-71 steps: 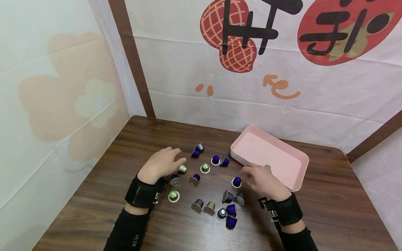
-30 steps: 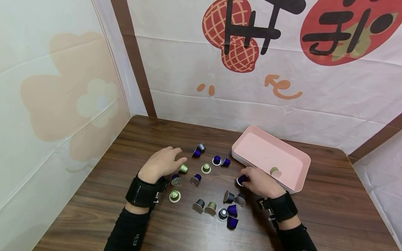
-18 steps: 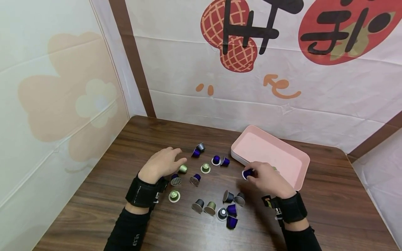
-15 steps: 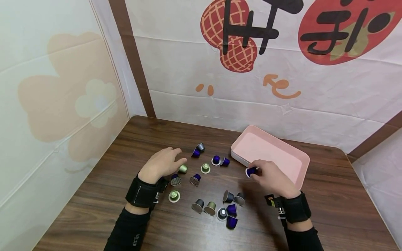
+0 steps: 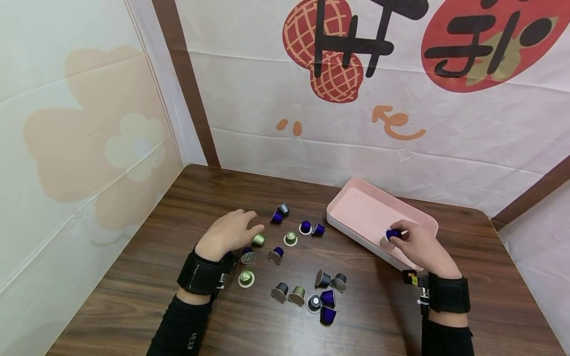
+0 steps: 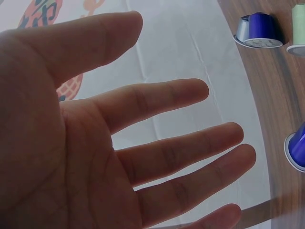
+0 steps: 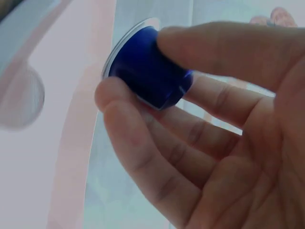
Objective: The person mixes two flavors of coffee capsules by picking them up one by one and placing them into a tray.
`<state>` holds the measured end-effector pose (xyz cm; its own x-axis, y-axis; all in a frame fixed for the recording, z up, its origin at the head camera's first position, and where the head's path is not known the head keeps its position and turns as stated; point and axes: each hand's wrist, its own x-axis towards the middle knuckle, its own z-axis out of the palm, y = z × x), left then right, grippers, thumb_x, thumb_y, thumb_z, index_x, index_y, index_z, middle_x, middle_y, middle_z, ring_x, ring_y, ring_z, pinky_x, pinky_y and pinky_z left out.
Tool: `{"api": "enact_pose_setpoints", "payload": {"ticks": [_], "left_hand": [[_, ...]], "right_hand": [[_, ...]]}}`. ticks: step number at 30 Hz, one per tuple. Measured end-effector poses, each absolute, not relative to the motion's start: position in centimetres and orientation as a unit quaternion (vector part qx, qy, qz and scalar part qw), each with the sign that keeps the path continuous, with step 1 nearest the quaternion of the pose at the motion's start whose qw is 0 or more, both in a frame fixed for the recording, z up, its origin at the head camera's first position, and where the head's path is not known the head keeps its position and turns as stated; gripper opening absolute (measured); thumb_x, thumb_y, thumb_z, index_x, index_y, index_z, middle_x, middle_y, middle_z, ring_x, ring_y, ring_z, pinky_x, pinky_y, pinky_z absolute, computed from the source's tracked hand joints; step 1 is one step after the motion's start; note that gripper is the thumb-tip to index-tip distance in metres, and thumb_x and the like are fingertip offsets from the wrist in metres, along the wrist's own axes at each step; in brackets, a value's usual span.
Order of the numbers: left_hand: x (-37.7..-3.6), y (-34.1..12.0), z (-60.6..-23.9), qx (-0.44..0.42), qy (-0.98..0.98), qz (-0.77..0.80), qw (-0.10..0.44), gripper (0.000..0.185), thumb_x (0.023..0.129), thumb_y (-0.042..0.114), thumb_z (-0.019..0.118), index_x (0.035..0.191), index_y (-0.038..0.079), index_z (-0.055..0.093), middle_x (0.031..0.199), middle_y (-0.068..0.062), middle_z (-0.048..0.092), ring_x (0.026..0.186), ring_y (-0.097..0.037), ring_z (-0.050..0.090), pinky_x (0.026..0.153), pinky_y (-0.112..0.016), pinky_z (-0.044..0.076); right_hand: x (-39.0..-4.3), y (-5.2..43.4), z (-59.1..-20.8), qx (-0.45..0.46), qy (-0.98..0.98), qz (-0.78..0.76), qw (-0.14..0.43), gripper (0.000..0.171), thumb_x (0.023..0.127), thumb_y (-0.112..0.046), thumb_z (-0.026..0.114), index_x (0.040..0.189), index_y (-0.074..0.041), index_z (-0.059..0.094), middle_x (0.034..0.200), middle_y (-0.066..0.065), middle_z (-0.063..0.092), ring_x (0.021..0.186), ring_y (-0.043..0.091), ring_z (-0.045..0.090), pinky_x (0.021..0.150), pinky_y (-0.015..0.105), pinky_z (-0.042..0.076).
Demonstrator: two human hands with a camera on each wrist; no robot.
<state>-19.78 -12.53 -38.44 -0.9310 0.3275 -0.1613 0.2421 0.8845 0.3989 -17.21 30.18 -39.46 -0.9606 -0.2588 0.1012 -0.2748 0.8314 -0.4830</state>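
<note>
My right hand (image 5: 416, 247) pinches a blue coffee capsule (image 5: 392, 234) over the pink tray (image 5: 356, 198); in the right wrist view the blue capsule (image 7: 150, 74) sits between thumb and fingers. A pale capsule (image 5: 384, 242) lies in the tray just beside it, blurred as the pale capsule (image 7: 21, 98) in the wrist view. My left hand (image 5: 229, 232) rests flat on the wooden table (image 5: 133, 277), fingers straight (image 6: 181, 95), next to a green capsule (image 5: 258, 240).
Several capsules, blue, grey and green, lie scattered on the table between my hands, with a cluster (image 5: 318, 294) near the front. White printed walls (image 5: 311, 123) close the table's back and left sides. Bare wood lies at the front left and right.
My right hand picked a blue capsule off the table and carried it right, over the pink tray. The left hand has stayed put.
</note>
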Motion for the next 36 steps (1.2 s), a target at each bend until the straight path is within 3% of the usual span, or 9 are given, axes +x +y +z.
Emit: {"api": "enact_pose_setpoints", "payload": {"ticks": [13, 36], "left_hand": [[-19.7, -12.5, -38.3, 0.146, 0.965, 0.187, 0.116, 0.053, 0.098, 0.035, 0.049, 0.137, 0.0, 0.047, 0.136, -0.027, 0.044, 0.125, -0.04, 0.042, 0.099, -0.053, 0.036], [-19.6, -12.4, -38.2, 0.145, 0.964, 0.189, 0.117, 0.053, 0.098, 0.036, 0.049, 0.137, 0.0, 0.047, 0.137, -0.026, 0.044, 0.126, -0.04, 0.041, 0.1, -0.052, 0.035]], "right_hand": [[-17.0, 33.5, -40.0, 0.081, -0.965, 0.249, -0.01, 0.021, 0.088, -0.004, 0.064, 0.106, 0.006, 0.063, 0.099, 0.019, 0.065, 0.091, 0.038, 0.062, 0.075, 0.051, 0.051], [-16.8, 33.0, -39.9, 0.074, -0.966, 0.248, -0.013, 0.027, 0.089, -0.006, 0.062, 0.111, 0.01, 0.058, 0.106, 0.027, 0.06, 0.092, 0.04, 0.062, 0.072, 0.049, 0.052]]}}
